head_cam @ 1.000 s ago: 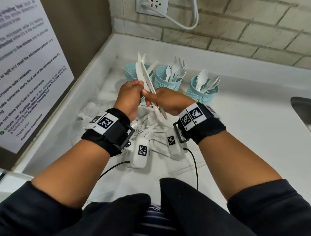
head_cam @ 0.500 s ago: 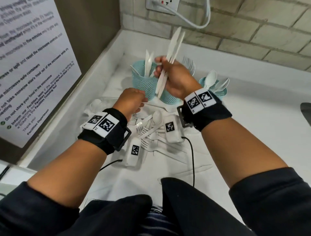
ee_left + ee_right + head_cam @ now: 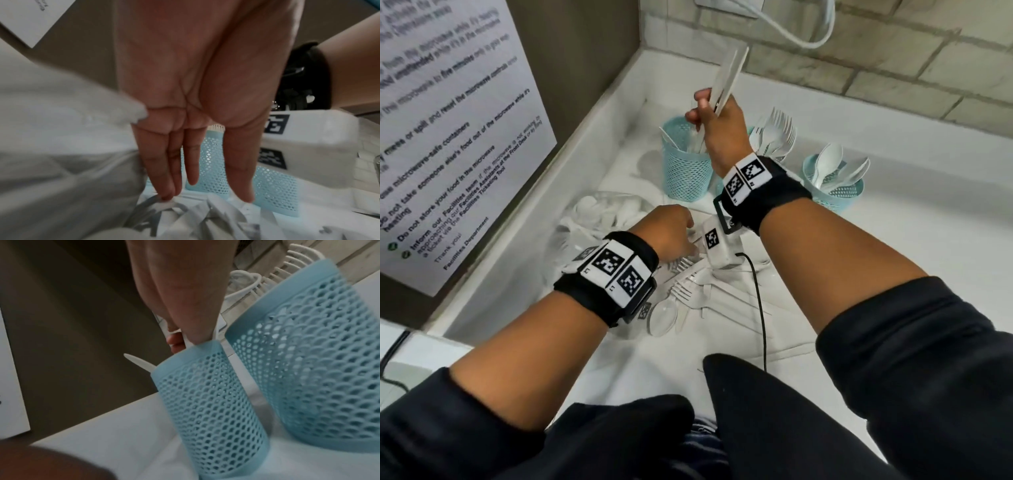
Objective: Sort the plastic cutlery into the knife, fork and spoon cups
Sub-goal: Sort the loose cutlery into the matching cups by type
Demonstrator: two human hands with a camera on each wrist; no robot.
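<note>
Three light-blue mesh cups stand in a row on the white counter: the knife cup (image 3: 686, 161) at left, the fork cup (image 3: 774, 137) in the middle, the spoon cup (image 3: 835, 185) at right. My right hand (image 3: 717, 120) grips a bundle of white plastic knives (image 3: 729, 75) upright over the knife cup (image 3: 207, 395), their lower ends inside its rim. My left hand (image 3: 671, 233) reaches down with straight fingers (image 3: 164, 175) that touch the loose pile of white cutlery (image 3: 688, 291) near the counter's front.
A crumpled clear plastic bag (image 3: 599, 216) lies left of the pile. A brown wall with a printed notice (image 3: 448, 137) closes the left side. A white cable (image 3: 791, 31) hangs from the tiled back wall. A black cord (image 3: 760, 308) crosses the counter.
My right hand has carried the knives left and down over the knife cup. My left hand has opened and dropped onto the cutlery pile.
</note>
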